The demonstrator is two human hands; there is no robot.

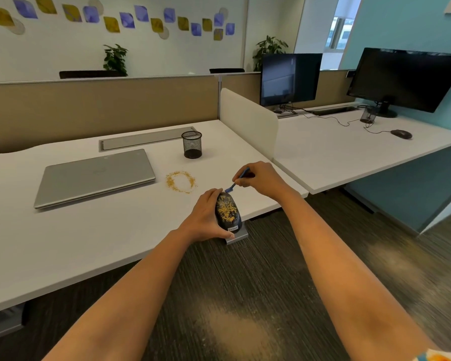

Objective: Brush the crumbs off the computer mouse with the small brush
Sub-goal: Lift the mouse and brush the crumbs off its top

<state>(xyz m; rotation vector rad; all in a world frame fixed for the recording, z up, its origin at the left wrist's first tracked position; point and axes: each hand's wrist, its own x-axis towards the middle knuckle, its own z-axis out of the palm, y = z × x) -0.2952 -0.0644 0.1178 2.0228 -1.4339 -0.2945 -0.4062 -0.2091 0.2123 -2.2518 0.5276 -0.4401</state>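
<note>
Mouse [228, 211] lengthwise, nose away, slightly left

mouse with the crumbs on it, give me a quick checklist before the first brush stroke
1. Left hand grips the computer mouse from its side: ok.
2. Right hand pinches the small blue brush: ok.
3. Bristle end sits at the mouse's far end, ready to sweep: ok; whether it touches, cannot tell.
4. Crumbs face up on the mouse's top, uncovered by fingers: ok.
5. Mouse held at the desk edge, so crumbs may fall on the carpet: not ok.
6. Closed laptop lies well to the left, apart from the mouse: ok.
</note>
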